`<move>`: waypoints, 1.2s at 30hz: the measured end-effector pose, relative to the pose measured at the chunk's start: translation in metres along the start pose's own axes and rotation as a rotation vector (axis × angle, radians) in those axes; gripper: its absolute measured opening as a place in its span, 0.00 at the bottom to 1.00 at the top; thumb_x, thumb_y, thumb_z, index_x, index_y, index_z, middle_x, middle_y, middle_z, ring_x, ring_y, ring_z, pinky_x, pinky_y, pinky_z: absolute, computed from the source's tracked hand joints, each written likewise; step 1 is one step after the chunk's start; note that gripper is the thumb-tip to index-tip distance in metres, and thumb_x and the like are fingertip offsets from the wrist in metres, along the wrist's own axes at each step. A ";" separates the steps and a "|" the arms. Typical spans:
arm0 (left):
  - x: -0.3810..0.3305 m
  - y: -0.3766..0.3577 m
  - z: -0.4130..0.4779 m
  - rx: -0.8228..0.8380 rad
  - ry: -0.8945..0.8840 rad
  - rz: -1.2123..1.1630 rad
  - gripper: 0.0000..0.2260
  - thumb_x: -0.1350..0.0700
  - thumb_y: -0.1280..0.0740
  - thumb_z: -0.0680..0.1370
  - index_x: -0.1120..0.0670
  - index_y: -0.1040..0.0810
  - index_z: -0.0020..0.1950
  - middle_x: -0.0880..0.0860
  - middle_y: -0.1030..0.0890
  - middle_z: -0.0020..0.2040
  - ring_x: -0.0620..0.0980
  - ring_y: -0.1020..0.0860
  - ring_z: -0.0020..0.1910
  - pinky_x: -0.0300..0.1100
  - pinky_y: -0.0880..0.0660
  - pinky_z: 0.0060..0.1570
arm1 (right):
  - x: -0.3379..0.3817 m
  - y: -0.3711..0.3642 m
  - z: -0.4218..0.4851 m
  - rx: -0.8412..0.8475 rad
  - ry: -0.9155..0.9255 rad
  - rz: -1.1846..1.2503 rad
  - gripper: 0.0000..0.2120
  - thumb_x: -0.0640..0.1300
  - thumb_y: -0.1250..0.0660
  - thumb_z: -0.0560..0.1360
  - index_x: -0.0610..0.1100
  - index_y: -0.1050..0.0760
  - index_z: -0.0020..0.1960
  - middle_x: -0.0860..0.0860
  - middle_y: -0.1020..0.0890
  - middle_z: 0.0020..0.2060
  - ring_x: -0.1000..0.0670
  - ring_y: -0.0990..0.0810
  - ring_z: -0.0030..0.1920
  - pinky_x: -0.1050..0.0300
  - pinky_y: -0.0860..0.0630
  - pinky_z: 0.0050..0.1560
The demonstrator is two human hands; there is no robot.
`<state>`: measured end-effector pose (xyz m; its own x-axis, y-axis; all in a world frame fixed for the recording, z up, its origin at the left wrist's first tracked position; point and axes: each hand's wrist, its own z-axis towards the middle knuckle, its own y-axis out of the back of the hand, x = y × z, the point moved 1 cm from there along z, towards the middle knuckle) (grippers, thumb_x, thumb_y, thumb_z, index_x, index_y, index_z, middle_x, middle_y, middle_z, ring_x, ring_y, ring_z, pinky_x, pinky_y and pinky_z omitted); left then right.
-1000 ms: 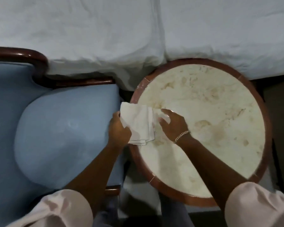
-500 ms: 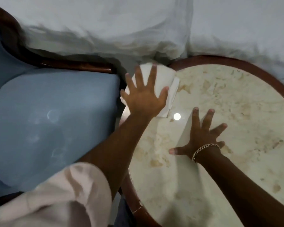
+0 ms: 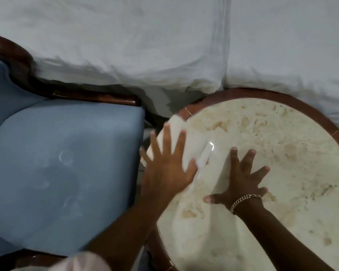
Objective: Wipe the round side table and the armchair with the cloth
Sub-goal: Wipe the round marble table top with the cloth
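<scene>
The round side table (image 3: 282,153) has a cream marble top and a red-brown wooden rim. A folded white cloth (image 3: 192,145) lies on its left edge. My left hand (image 3: 166,171) presses flat on the cloth with fingers spread. My right hand (image 3: 241,182), with a chain bracelet on the wrist, rests flat on the bare marble just right of the cloth, fingers spread, holding nothing. The armchair (image 3: 63,165) with a light blue cushion and dark wood frame stands to the left of the table.
A bed with white linen (image 3: 164,45) runs along the far side, close behind both the chair and the table. A narrow gap separates the chair seat from the table rim. Pale sleeve fabric (image 3: 80,263) shows at the bottom.
My left hand slid the cloth back toward me along the table's left edge. The right hand stayed flat on the marble. Earlier, both hands held the cloth.
</scene>
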<state>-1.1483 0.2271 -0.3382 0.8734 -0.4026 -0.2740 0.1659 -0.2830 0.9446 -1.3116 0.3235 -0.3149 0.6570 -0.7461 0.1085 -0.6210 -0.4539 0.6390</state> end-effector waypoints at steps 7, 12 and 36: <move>-0.043 0.018 0.108 0.049 -0.087 -0.001 0.33 0.44 0.39 0.70 0.60 0.32 0.72 0.60 0.28 0.72 0.66 0.34 0.73 0.70 0.38 0.66 | -0.004 -0.002 0.005 -0.037 -0.015 -0.043 0.79 0.66 0.18 0.44 0.65 0.78 0.70 0.54 0.75 0.75 0.28 0.69 0.75 0.17 0.45 0.65; 0.015 0.007 0.030 0.035 -0.050 0.001 0.35 0.43 0.42 0.74 0.60 0.38 0.77 0.60 0.41 0.81 0.66 0.45 0.80 0.69 0.40 0.70 | 0.001 0.000 -0.004 -0.027 -0.011 -0.072 0.79 0.66 0.18 0.46 0.63 0.78 0.72 0.52 0.75 0.76 0.28 0.69 0.75 0.17 0.44 0.64; -0.010 -0.051 -0.206 -0.115 0.594 -0.028 0.35 0.37 0.41 0.77 0.48 0.49 0.80 0.61 0.42 0.81 0.69 0.42 0.78 0.68 0.36 0.70 | -0.004 -0.006 0.004 -0.035 0.061 -0.095 0.78 0.67 0.19 0.47 0.59 0.77 0.73 0.46 0.76 0.75 0.24 0.71 0.72 0.12 0.49 0.61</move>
<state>-1.0712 0.4246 -0.3470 0.9687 0.1680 -0.1825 0.2118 -0.1770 0.9611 -1.3119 0.3274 -0.3220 0.7377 -0.6689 0.0914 -0.5399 -0.5033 0.6746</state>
